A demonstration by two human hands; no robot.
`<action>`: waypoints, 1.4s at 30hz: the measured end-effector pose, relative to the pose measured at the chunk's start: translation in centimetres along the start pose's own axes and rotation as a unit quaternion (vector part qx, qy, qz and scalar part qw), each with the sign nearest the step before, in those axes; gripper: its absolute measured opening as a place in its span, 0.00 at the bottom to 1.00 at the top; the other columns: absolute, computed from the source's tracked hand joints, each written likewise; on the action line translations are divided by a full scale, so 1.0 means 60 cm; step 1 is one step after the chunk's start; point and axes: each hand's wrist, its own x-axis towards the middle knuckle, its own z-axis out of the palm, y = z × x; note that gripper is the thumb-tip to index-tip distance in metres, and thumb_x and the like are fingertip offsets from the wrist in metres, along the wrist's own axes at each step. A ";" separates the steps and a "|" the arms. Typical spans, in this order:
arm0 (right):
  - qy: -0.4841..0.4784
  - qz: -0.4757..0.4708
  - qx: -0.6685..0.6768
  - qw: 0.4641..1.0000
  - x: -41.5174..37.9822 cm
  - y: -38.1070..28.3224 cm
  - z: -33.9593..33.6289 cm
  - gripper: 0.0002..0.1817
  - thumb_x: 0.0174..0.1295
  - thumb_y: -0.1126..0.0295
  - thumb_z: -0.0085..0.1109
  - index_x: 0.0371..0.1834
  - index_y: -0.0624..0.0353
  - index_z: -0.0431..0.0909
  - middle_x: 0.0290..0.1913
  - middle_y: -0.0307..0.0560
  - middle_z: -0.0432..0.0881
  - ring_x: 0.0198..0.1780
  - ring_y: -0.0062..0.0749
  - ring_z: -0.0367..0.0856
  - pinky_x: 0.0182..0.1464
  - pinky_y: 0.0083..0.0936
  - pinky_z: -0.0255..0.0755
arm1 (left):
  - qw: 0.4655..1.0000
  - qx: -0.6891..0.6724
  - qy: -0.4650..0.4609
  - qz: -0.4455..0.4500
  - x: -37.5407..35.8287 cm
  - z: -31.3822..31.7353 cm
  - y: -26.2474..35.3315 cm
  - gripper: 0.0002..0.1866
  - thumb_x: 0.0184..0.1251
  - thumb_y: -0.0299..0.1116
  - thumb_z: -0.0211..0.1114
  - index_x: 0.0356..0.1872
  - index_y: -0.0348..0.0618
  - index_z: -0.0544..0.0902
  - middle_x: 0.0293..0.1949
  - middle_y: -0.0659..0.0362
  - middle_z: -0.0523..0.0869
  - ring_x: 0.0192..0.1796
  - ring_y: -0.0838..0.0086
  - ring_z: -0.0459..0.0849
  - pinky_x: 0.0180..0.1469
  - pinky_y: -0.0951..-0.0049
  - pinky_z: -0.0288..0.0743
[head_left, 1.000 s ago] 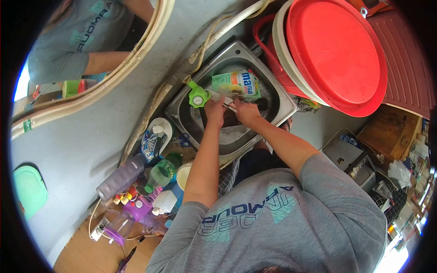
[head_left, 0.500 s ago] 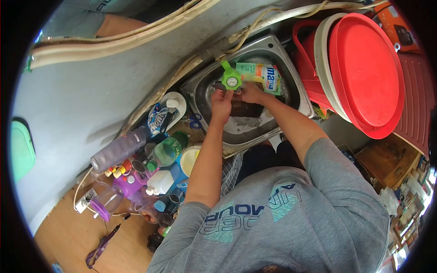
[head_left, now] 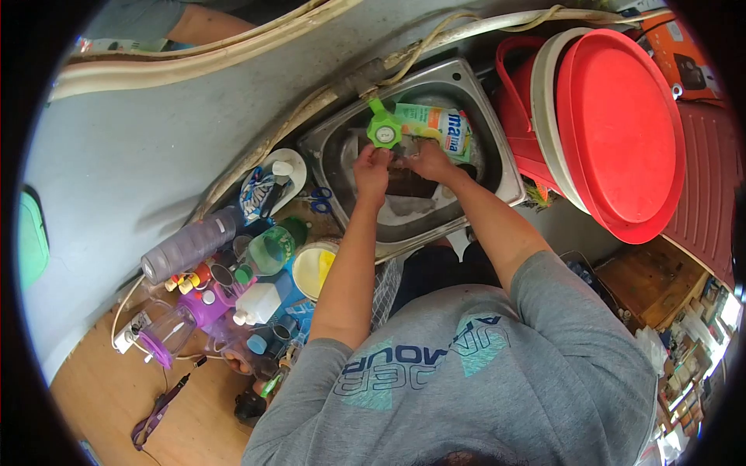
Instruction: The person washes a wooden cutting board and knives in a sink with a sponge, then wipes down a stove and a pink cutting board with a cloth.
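Note:
Both my hands are low in the metal sink (head_left: 509, 180), just below a green tap (head_left: 384, 135). My left hand (head_left: 372, 172) is closed, with its fingertips pinched together under the tap's knob. Close by on the right, my right hand (head_left: 430, 161) is also closed, its fingers curled towards the left one. Whatever they grip is mostly hidden by the tap and fingers, so I cannot tell what it is. A dark brown flat thing (head_left: 412, 185) shows in the basin beneath my hands. Behind my right hand lies a green and white "mama" pouch (head_left: 454, 132).
Right of the sink stands a large red bucket (head_left: 517, 109) with a red round lid (head_left: 622, 136). To the left are blue-handled scissors (head_left: 320, 200), a green bottle (head_left: 272, 248), a white tub (head_left: 309, 270) and a purple-lidded jug (head_left: 163, 338). Pipes (head_left: 443, 35) run along the wall.
The whole view has shifted slightly left. My hands stay under the tap, and the right one sits a little farther from it.

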 end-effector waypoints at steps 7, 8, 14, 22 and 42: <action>0.159 0.126 0.045 0.978 -0.099 0.019 -0.078 0.26 0.53 0.46 0.71 0.36 0.62 0.85 0.28 0.55 0.85 0.35 0.47 0.86 0.41 0.38 0.78 | 0.945 -0.258 -0.012 -0.201 0.030 0.051 -0.079 0.14 0.71 0.25 0.60 0.55 0.34 0.76 0.50 0.49 0.83 0.54 0.57 0.85 0.61 0.61 0.78; 0.165 0.114 0.054 0.978 -0.107 0.030 -0.083 0.25 0.52 0.47 0.73 0.37 0.60 0.85 0.26 0.50 0.84 0.33 0.42 0.85 0.40 0.35 0.77 | 0.936 -0.267 -0.050 -0.225 0.038 0.062 -0.086 0.15 0.71 0.25 0.60 0.57 0.33 0.75 0.52 0.48 0.83 0.55 0.56 0.84 0.62 0.59 0.77; 0.201 0.090 0.099 0.970 -0.162 0.049 -0.134 0.20 0.53 0.53 0.75 0.41 0.55 0.83 0.24 0.39 0.79 0.29 0.25 0.78 0.37 0.28 0.73 | 0.922 -0.316 -0.117 -0.190 0.102 0.105 -0.092 0.18 0.75 0.32 0.57 0.59 0.31 0.74 0.58 0.46 0.82 0.59 0.56 0.82 0.67 0.56 0.73; 0.215 -0.001 0.151 0.965 -0.230 0.041 -0.173 0.18 0.55 0.57 0.73 0.42 0.58 0.83 0.28 0.44 0.84 0.32 0.31 0.83 0.38 0.29 0.76 | 0.935 0.100 -0.100 -0.324 0.039 0.162 -0.188 0.16 0.67 0.36 0.65 0.46 0.31 0.81 0.44 0.48 0.87 0.51 0.58 0.86 0.54 0.62 0.82; 0.046 -0.122 0.138 0.982 -0.350 0.020 -0.278 0.10 0.60 0.64 0.69 0.32 0.59 0.82 0.19 0.38 0.76 0.23 0.21 0.74 0.29 0.25 0.70 | 0.801 -0.016 0.484 -0.352 -0.028 0.292 -0.241 0.45 0.56 0.44 0.71 0.66 0.36 0.52 0.56 0.46 0.82 0.57 0.55 0.84 0.60 0.58 0.76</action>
